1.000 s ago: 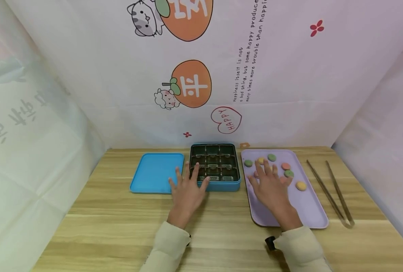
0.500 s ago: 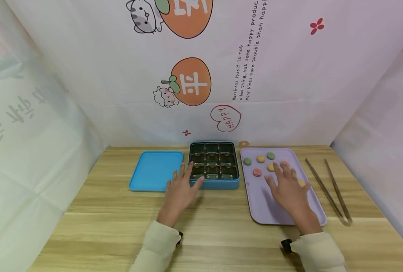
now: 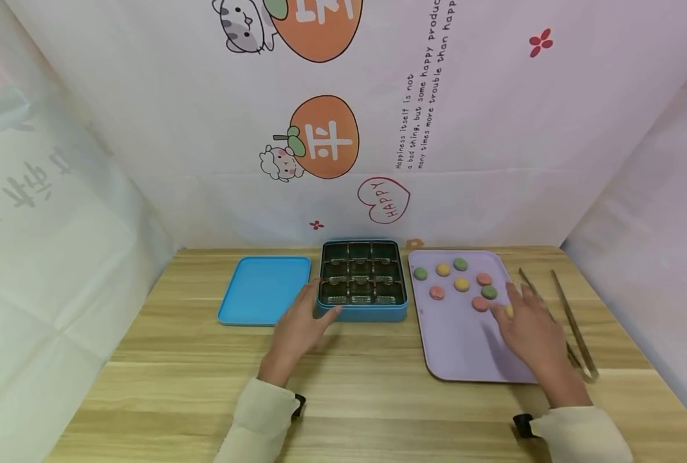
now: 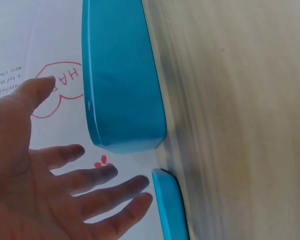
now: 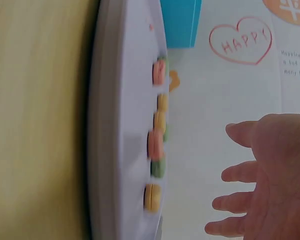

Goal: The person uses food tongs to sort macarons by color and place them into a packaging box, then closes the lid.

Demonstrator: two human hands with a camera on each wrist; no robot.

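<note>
My left hand [image 3: 298, 328] hovers at the front left corner of a blue tin [image 3: 372, 313], thumb apart from the loosely bent fingers, holding nothing. The tin has a dark divided insert. In the left wrist view its blue side [image 4: 122, 75] stands beyond the spread fingers [image 4: 102, 200]. Over the right edge of a lilac tray [image 3: 459, 354] is my right hand [image 3: 531, 331], fingers extended and nothing in them. Pink, yellow and green macarons [image 3: 462, 284] lie scattered on the tray's far half. A yellow macaron [image 5: 152, 198] is nearest the right hand, partly covered by it in the head view.
A flat blue lid [image 3: 265, 290] lies left of the tin. Metal tongs [image 3: 575, 315] lie right of the tray, partly behind the right hand. A printed white cloth [image 3: 465, 193] hangs at the table's back edge.
My right hand has moved right across the tray, uncovering most of the macarons, toward the tongs. My left hand has shifted slightly left and turned beside the tin. The objects stay in place.
</note>
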